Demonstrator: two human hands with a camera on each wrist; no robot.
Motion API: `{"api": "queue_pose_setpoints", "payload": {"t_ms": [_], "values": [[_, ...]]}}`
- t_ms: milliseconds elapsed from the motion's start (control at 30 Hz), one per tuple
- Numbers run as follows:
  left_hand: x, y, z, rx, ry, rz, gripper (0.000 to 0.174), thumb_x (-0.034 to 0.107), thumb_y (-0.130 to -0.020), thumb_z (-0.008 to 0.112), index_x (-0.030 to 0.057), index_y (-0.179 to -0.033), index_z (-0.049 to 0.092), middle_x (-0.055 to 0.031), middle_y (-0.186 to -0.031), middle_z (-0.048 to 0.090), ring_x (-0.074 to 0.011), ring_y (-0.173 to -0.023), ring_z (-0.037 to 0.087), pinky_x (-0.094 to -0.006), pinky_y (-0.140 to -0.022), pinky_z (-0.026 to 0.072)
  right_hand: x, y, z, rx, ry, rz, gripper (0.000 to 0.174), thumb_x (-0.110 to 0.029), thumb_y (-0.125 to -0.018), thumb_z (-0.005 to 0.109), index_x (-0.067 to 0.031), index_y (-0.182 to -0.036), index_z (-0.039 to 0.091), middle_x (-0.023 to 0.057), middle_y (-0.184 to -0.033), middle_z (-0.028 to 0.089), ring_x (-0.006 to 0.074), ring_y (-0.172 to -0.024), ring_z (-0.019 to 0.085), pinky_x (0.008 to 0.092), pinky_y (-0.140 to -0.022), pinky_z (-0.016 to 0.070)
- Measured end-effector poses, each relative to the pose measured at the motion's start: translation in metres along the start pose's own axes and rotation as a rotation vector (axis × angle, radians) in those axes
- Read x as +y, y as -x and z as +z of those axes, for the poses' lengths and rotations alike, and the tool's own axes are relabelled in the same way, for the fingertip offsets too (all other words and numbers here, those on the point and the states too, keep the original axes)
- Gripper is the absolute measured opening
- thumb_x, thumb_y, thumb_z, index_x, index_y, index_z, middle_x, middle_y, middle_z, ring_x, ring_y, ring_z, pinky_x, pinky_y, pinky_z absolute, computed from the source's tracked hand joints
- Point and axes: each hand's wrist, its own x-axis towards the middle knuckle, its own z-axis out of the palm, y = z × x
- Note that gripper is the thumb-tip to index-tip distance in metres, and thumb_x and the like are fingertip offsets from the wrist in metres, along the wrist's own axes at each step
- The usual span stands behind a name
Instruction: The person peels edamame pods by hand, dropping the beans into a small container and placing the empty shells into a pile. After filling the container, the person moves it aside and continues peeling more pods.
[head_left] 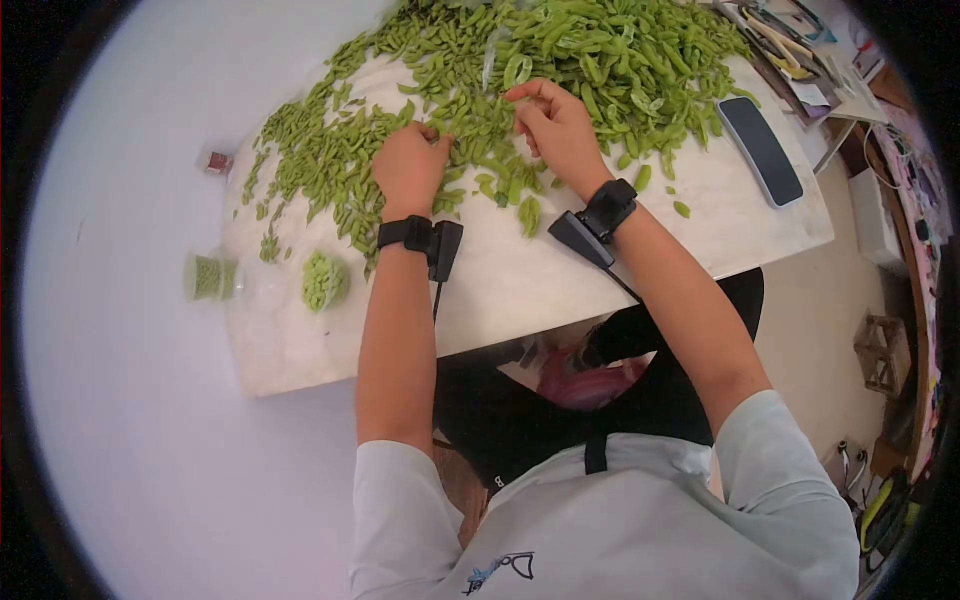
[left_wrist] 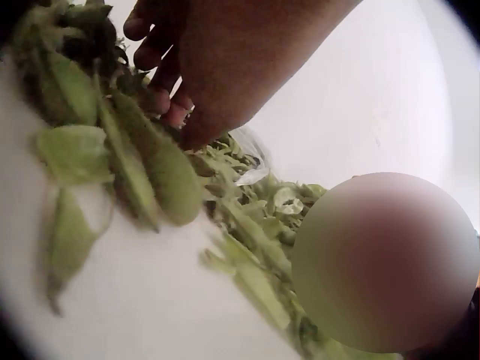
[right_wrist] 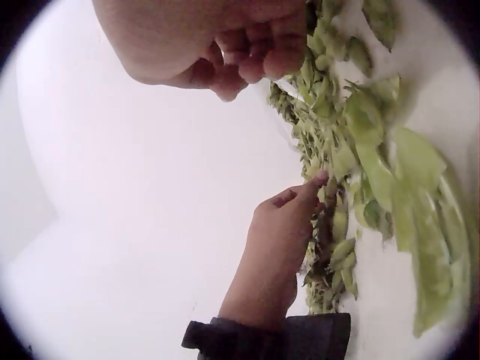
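Green soybean pods point(head_left: 330, 170) are spread across the white table point(head_left: 500, 290), with a thick heap of opened pod shells point(head_left: 640, 70) at the far side. My left hand point(head_left: 410, 168) is down at the near edge of the pods, fingertips among them. In the left wrist view its fingers hang loosely bent and apart, close over several pods point(left_wrist: 169, 176). To its right, my right hand point(head_left: 562, 135) hovers in front of the shell heap, index finger stretched leftward. From the right wrist, its fingers point(right_wrist: 255, 67) look loosely bent with nothing visible in them.
A small container of shelled beans point(head_left: 322, 281) stands on the left of the table, with a clear cup of beans point(head_left: 208, 277) by the left edge. A dark flat device point(head_left: 760, 150) lies at the right. Beyond it are assorted tools point(head_left: 785, 45) on another surface.
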Motion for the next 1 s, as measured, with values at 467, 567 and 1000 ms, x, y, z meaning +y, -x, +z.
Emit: {"api": "queue_pose_setpoints", "payload": {"t_ms": [467,567,1000], "values": [[0.061,0.006,0.017,-0.134,1.586,0.026,0.023,0.017,-0.091,0.06,-0.0008,-0.105,0.06,-0.0005,-0.082,0.06,-0.0088,-0.072,0.052,-0.0218,-0.066,0.0433,-0.012,0.003,0.001,-0.138,-0.288,0.124,0.031,-0.03,-0.096,0.049,-0.0013,-0.103,0.057,0.0055,-0.088,0.061,0.01,-0.068,0.059,0.0244,-0.051,0.0499],[0.062,0.005,0.036,-0.206,1.656,0.019,0.019,0.017,-0.093,0.057,0.0006,-0.102,0.06,-0.0016,-0.076,0.058,-0.0096,-0.067,0.052,-0.0243,-0.061,0.0433,-0.01,0.0,-0.002,-0.112,-0.301,0.16,0.028,-0.028,-0.096,0.048,-0.0021,-0.095,0.058,0.0031,-0.079,0.06,0.009,-0.063,0.057,0.0233,-0.049,0.0472],[0.046,0.008,0.04,-0.315,1.941,0.073,0.02,0.012,-0.091,0.058,-0.0037,-0.103,0.062,-0.0052,-0.083,0.062,-0.0115,-0.07,0.055,-0.0246,-0.065,0.0445,-0.008,0.001,-0.002,-0.159,-0.089,0.102,0.03,-0.03,-0.093,0.055,-0.0041,-0.08,0.06,-0.0022,-0.063,0.054,0.0056,-0.051,0.048,0.0214,-0.045,0.0401]]}}
